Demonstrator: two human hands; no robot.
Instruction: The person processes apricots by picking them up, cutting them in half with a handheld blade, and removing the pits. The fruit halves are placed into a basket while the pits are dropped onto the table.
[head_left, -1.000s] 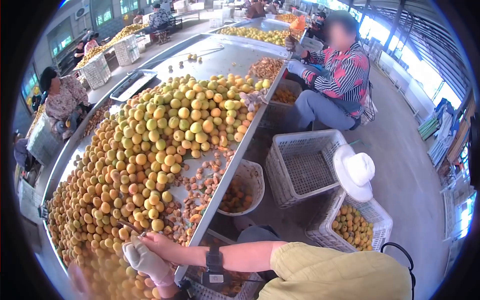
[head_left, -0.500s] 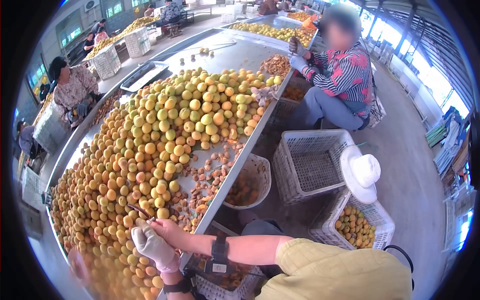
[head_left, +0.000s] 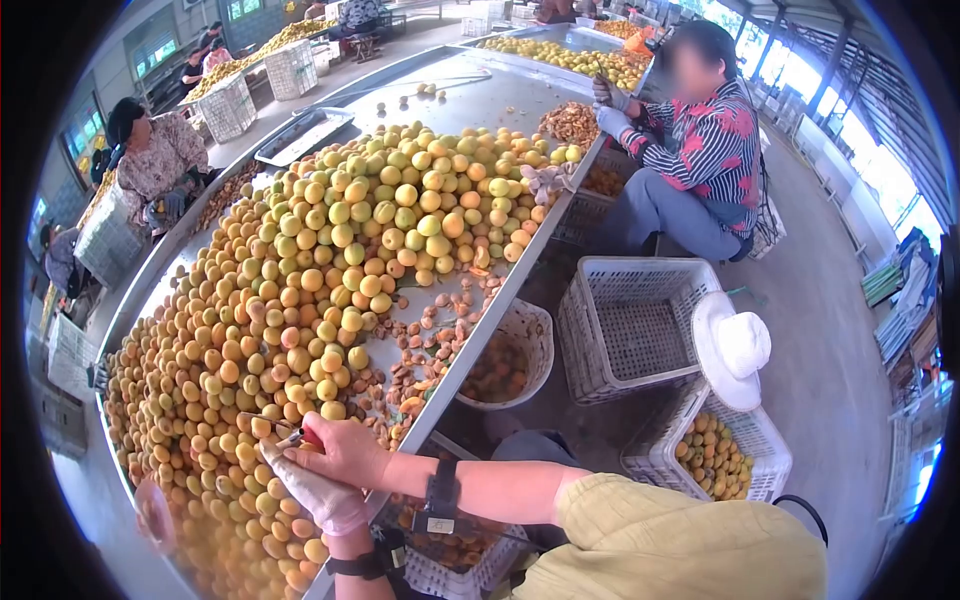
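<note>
My right hand (head_left: 345, 452), bare, is closed around a tool with a red handle (head_left: 312, 437) and a thin metal end. The exact kind of tool is too small to tell. Close beside it is my left hand (head_left: 315, 492), in a whitish glove, its fingers bent near the metal end. What the glove holds, if anything, is hidden. Both hands are over a large heap of yellow-orange apricots (head_left: 290, 335) on a metal table (head_left: 480, 95). Loose pits (head_left: 415, 360) lie along the table's near side, by my right forearm.
Below the table edge stand a white bucket (head_left: 540, 365) and a white plastic crate (head_left: 585, 375). A crate of apricots (head_left: 770, 460) has a white hat (head_left: 735, 350) on its corner. A co-worker (head_left: 690, 150) sits at the right; another person (head_left: 155, 155) sits across the table.
The view has shifted slightly, so the scene sits a little further right. My right hand has turned, bringing the red handle into sight. Both hands stay close together.
</note>
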